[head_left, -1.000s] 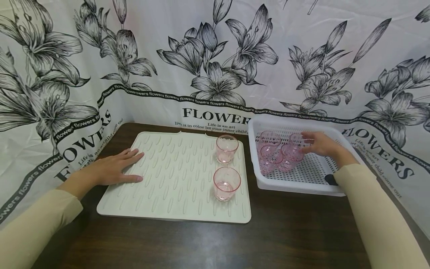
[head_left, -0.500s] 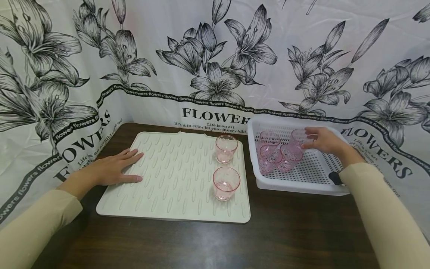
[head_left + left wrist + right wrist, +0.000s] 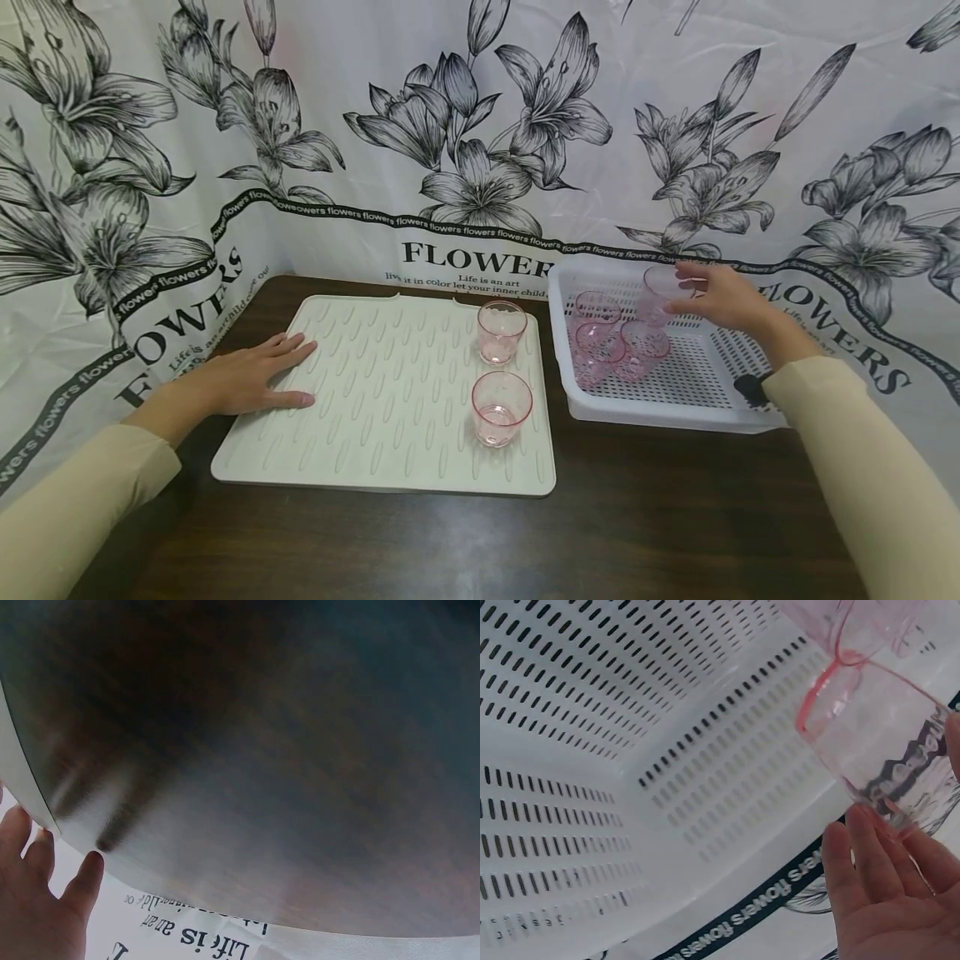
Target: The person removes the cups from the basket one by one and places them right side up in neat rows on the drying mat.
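Observation:
My right hand [image 3: 723, 298] grips a clear pink-rimmed glass [image 3: 660, 292] at the back of the white basket [image 3: 675, 423]. In the right wrist view that glass [image 3: 877, 735] sits between thumb and fingers [image 3: 870, 859], its rim beside another pink glass [image 3: 862, 622]. Several more pink glasses [image 3: 600, 346] stand together in the basket's left half. My left hand [image 3: 251, 375] rests flat with spread fingers on the left side of the cream ridged mat [image 3: 375, 400]. On the mat's right side stand two glasses, a rear one [image 3: 501, 333] and a front one [image 3: 500, 412].
Dark wooden table [image 3: 465, 542] lies under everything. A white curtain [image 3: 315, 150] with black flower prints hangs right behind the mat and basket. A small black object [image 3: 748, 390] shows at the right wrist, over the basket's front right corner.
My right hand has lifted the rear glass up and a little back from beside the other glasses. The left hand stays on the mat.

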A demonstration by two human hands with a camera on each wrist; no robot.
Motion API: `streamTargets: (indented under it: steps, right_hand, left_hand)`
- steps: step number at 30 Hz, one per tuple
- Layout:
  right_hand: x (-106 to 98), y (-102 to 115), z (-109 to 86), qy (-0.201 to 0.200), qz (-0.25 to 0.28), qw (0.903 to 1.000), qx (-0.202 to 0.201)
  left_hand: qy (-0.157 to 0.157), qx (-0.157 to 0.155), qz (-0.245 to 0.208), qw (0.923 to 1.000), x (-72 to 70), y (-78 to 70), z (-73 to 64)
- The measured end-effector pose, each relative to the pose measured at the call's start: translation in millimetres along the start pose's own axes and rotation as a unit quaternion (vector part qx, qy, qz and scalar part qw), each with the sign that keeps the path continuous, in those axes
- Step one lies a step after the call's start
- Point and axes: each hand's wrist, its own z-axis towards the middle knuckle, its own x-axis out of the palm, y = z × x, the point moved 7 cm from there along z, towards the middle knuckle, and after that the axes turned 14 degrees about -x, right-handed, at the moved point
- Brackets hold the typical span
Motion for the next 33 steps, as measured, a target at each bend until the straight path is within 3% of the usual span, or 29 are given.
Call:
streamTargets:
  steps: [18, 26, 33]
  right_hand:
    - [-3, 71, 13.5, -0.047, 0.007, 0.9954, -0.083]
    - [3, 109, 20.9, -0.075, 0.012, 0.9879, -0.135]
    - [13, 137, 32.9, -0.075, 0.015, 0.9825, -0.170]
  left_hand:
    - [-0.001, 0.001, -0.004, 1.0000, 1.5, 2.4, -1.3]
    - [-0.002, 0.002, -0.001, 1.0000, 1.5, 2.8, -1.4]
    - [0.002, -0.001, -0.001, 1.0000, 1.6, 2.8, 0.3]
